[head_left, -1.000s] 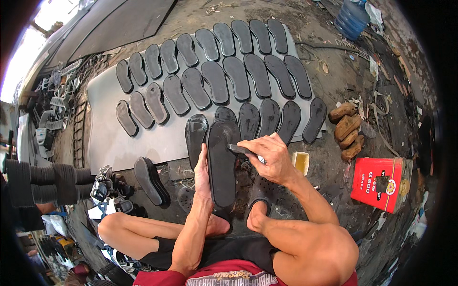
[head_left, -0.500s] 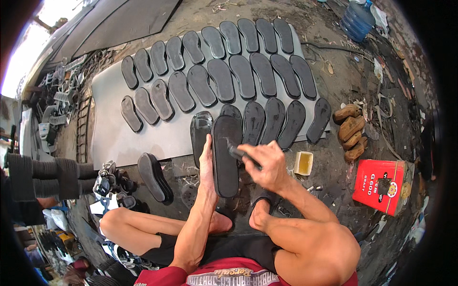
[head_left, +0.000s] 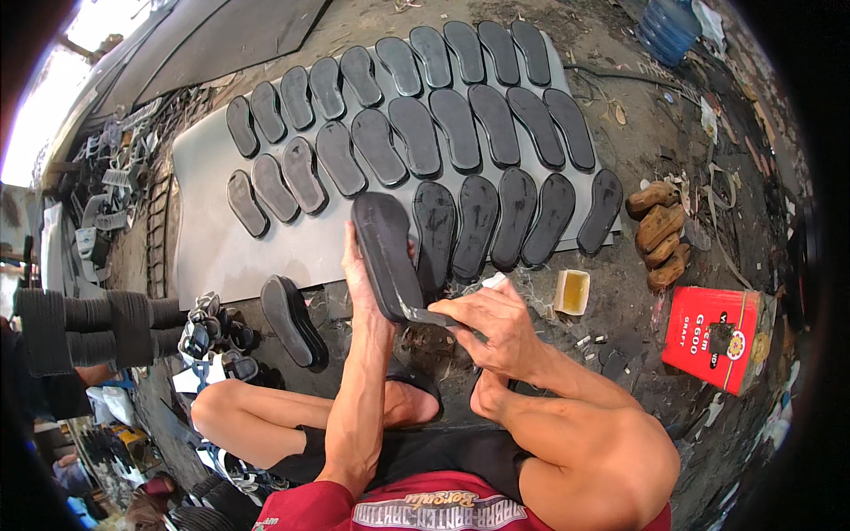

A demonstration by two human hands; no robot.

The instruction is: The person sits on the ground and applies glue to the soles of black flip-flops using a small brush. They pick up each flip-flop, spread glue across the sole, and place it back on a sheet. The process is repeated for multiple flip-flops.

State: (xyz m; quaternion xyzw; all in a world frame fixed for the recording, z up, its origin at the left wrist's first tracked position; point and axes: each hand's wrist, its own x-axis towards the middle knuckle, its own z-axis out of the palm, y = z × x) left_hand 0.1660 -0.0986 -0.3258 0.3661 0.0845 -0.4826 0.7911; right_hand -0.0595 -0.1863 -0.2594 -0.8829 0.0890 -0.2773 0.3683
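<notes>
My left hand (head_left: 361, 288) grips a black sandal sole (head_left: 382, 243) from its left side and underneath, fingertips showing at the right edge. The sole is tilted, its lower end near my wrist. In my right hand (head_left: 491, 327) is a thin, dark, flat spreader (head_left: 431, 317), pinched between thumb and fingers. The spreader's tip meets the sole's lower end, where a pale, wet smear (head_left: 409, 311) shows. Something white (head_left: 496, 280) is at one finger of that hand. Just beyond the held sole lies another black sole (head_left: 435, 232), in the nearest row.
Several black soles lie in rows on a grey sheet (head_left: 208, 257). A thick pair of soles (head_left: 290, 323) rests at left. To the right are a small tub of yellowish liquid (head_left: 573, 292), wooden foot-shaped blocks (head_left: 660, 232) and a red box (head_left: 713, 339). A blue water jug (head_left: 668, 34) stands far right.
The held sole has moved up and left and tilted over. My right hand has brought the spreader from the sole's middle down to its lower end.
</notes>
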